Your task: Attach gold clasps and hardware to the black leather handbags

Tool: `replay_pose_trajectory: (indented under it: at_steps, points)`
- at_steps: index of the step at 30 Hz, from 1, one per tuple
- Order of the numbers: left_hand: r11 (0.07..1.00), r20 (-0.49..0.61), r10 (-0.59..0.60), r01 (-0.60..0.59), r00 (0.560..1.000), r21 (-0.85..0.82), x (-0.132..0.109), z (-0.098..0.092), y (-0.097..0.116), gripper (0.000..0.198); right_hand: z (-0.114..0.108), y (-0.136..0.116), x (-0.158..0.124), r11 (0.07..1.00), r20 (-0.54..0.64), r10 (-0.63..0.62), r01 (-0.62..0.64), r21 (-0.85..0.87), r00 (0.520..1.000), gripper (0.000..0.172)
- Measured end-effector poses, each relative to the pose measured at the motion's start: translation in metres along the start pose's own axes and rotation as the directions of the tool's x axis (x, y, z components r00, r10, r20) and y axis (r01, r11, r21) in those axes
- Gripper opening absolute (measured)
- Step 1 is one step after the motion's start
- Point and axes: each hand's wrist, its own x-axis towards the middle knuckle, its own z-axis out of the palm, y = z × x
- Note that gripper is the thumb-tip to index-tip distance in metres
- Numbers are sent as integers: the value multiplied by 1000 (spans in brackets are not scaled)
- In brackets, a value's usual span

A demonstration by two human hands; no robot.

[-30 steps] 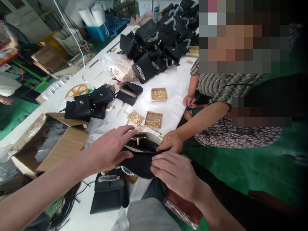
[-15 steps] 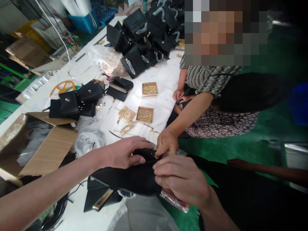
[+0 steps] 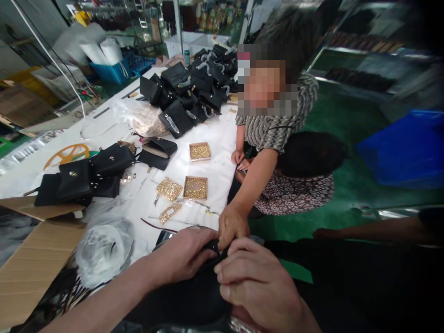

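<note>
A black handbag [image 3: 187, 298], partly below the picture's edge, lies under both of my hands. My left hand [image 3: 187, 252] is closed on its upper edge, thumb on the near side and fingers over the far side. With bent fingers, my right hand [image 3: 258, 277] grips the same bag at its right edge. Between them, a co-worker's hand [image 3: 233, 224] reaches in from beyond and touches the bag's edge close to my fingertips. Whatever lies beneath these fingers is hidden. Clear plastic wrap [image 3: 243, 323] shows below my right hand.
On the white table [image 3: 138, 222] are open boxes of small gold fittings [image 3: 195, 188], a bag of gold pieces [image 3: 169, 188] and finished black bags [image 3: 176, 118] in a heap. A cardboard box [image 3: 38, 259] stands left, beside crumpled plastic [image 3: 104, 249]. Two people sit or stand at the right.
My view has tilted upward, showing more of the room. The bag and both hands sit lower and slightly left in view. Both hands and the co-worker's hand stay at the bag.
</note>
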Motion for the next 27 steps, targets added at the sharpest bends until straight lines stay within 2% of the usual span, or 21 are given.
replay_pose_trajectory:
  at_steps: [3,9,13,16,19,24,27]
  points:
    - [998,-11,-31,31,999,-60,-4,0,1,22,4,2,1,994,-60,18,-11,110,998,18]
    - [999,56,-21,23,998,-48,-20,-12,5,23,14,-3,2,987,-86,62,-48,156,994,20]
    - [983,83,-142,150,986,-104,-51,-8,8,29,20,-9,0,965,-38,74,-62,256,997,26]
    - [944,59,-248,255,967,-209,-86,7,13,39,24,-14,-3,933,32,64,-71,352,997,21]
    - [890,-24,-330,302,944,-341,-122,25,18,40,31,-19,-4,904,124,18,-69,422,992,17]
    - [782,-206,-445,266,871,-564,-166,61,19,26,52,-31,-5,877,321,-90,-77,474,943,19]
    - [708,-176,-500,283,848,-647,-186,91,14,26,68,-39,-11,865,379,-120,-91,494,918,17]
